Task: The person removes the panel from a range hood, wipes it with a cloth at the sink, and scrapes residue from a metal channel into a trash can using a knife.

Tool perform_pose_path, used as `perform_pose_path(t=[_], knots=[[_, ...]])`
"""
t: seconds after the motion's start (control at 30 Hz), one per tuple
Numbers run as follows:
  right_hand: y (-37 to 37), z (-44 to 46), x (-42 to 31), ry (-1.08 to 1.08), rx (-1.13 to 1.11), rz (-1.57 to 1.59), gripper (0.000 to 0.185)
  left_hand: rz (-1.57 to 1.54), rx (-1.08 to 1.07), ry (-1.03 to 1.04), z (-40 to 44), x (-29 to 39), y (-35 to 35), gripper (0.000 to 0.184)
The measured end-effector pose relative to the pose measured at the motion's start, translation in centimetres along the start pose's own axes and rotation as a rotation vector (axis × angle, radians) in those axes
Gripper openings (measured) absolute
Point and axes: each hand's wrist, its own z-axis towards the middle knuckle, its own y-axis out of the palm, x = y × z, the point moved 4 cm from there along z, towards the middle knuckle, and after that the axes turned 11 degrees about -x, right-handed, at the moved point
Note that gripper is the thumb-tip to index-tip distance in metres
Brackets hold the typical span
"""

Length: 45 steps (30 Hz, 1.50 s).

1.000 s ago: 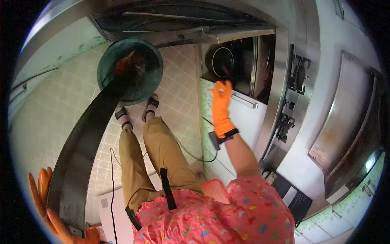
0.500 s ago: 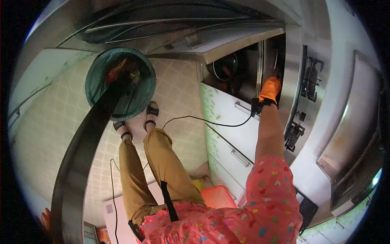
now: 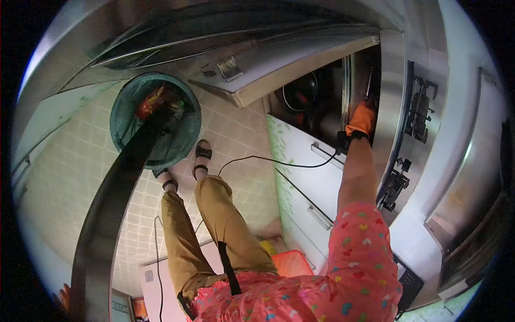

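Observation:
My right hand [image 3: 362, 119], in an orange glove, reaches into the narrow dark compartment of an open unit; its fingertips are hidden in shadow. Just beyond it is a thin shiny object [image 3: 369, 80]. In the neighbouring compartment lies a dark round pan [image 3: 299, 91]. At the lower left, only gloved fingertips of my left hand [image 3: 65, 297] show, curled at the edge of a long dark flat object [image 3: 104, 214]. That object stretches up over a teal round bucket [image 3: 120, 126], where red and green scraps [image 3: 155, 102] lie.
An open panel [image 3: 300, 70] juts out beside the compartments. Gas burners [image 3: 421, 110] are set in the counter at right. A black cable [image 3: 273, 160] runs from my right wrist. An orange-red basket [image 3: 294, 263] and a pink box [image 3: 151, 275] are near my legs.
My right hand has moved right, from beside the pan into the narrow compartment. My left hand has slipped mostly out of view. The panel and bucket appear lower in view.

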Motion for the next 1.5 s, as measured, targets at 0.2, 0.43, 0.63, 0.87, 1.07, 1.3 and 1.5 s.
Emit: perform_pose_path(t=[0.2,0.43,0.63,0.87,1.07,1.3,1.5], knots=[[-1.8,-6.6,-2.0,0.118,0.132,0.348,0.05,-0.084,0.028,0.064,-2.5,-2.9,-1.6,0.07],[4.8,-9.6,-0.3,-0.025,0.489,0.415,0.057,-0.12,-0.083,-0.119,-2.8,-2.6,-1.6,0.072],[-0.9,-30.5,-3.5,0.026,-0.277,1.444,0.03,-0.673,0.083,-0.208,-3.5,-5.5,-1.4,0.051],[-8.9,-42.1,-2.5,-0.654,-0.087,0.805,0.015,-0.792,0.073,-0.154,-4.0,-4.2,-1.3,0.044],[-20.3,-38.1,-13.3,-1.392,0.194,0.618,0.054,-0.738,0.079,-0.065,-4.6,-4.0,-1.4,0.046],[-22.4,-32.5,-24.2,-1.514,0.209,0.456,0.042,-0.728,0.107,-0.084,-5.1,-4.2,-0.2,0.048],[-20.3,-32.9,-21.9,-1.415,-0.015,0.254,0.034,-0.72,0.119,-0.068,-5.5,-2.7,0.5,0.048]])
